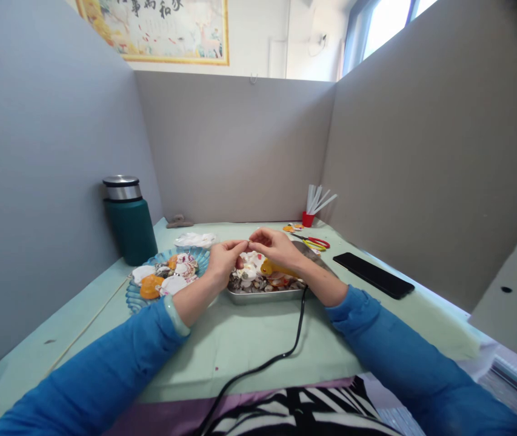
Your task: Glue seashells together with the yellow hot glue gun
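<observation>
My left hand point(227, 261) and my right hand point(276, 247) meet fingertip to fingertip, both closed in a pinch. Whatever lies between the fingertips is too small to make out. Below them is a metal tray point(265, 297) holding many small shells point(245, 280). A yellow glue gun point(280, 269) lies across the tray, partly hidden by my right hand and wrist. Its black cord point(301, 321) runs down over the table's front edge. To the left of my left hand, a blue scalloped plate point(133, 300) bears white, orange and speckled shells point(151, 286).
At the left stands a green bottle point(131, 227). White material point(196, 240) lies behind the plate. On the right are scissors point(315, 243), a black phone point(373, 275) and a red cup point(308, 219) of white sticks point(316, 198). Grey panels point(235, 145) enclose the table on three sides.
</observation>
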Available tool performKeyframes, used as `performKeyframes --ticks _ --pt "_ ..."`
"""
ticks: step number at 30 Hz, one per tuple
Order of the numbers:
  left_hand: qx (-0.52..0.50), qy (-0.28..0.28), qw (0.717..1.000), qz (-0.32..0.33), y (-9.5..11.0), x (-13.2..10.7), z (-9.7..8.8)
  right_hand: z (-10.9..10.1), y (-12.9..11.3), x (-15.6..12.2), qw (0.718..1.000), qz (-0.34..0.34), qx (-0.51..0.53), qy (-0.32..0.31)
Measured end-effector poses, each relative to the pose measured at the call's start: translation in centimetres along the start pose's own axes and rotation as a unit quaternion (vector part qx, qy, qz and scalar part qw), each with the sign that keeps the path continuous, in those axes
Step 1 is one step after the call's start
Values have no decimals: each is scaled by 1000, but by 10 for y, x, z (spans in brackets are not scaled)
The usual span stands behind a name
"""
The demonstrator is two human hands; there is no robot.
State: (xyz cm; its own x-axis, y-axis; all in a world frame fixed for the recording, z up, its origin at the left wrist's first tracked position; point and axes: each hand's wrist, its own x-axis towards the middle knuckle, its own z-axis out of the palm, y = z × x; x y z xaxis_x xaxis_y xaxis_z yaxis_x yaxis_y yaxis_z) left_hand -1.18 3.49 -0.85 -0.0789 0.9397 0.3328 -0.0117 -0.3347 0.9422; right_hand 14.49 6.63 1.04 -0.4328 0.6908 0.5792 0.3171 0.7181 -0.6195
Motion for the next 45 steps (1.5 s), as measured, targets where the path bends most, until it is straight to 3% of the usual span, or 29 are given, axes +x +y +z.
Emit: performKeyframes --ticks 20,32,45 --pt "-22 10 1000 -3 1 1 1 -2 -2 -1 999 -5 33 6" --pt "-32 18 999 -2 -5 4 -1 -5 -2 -2 1000 6 20 -23" --pt "-34 13 999 -7 3 0 1 -5 1 0 1000 -4 6 -14"
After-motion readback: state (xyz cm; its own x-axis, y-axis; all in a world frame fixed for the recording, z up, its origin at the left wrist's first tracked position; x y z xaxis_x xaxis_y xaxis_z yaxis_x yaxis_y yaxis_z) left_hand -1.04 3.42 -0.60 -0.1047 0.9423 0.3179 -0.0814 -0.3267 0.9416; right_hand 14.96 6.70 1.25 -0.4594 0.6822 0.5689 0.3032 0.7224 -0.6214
